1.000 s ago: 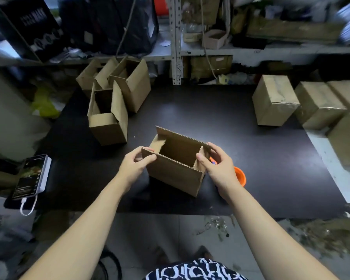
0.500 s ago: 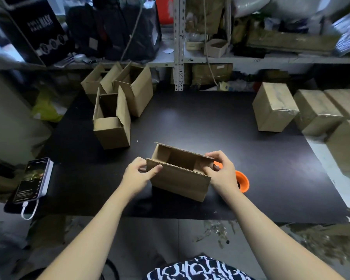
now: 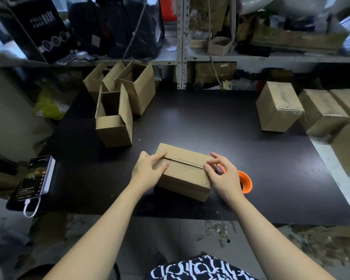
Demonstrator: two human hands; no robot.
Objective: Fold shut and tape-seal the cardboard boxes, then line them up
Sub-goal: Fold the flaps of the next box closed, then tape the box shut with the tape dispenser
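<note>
The box (image 3: 185,172) sits near the front edge of the black table (image 3: 210,122), flaps folded shut. The left hand (image 3: 148,170) and right hand (image 3: 223,176) press its two ends with open fingers, gripping nothing, and an orange tape roll (image 3: 246,181) lies just beside.

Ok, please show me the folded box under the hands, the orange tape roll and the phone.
folded box (image 3: 186,175): head view, on its near top flap.
orange tape roll (image 3: 246,182): head view, on its visible orange rim.
phone (image 3: 34,176): head view, on its screen.
</note>
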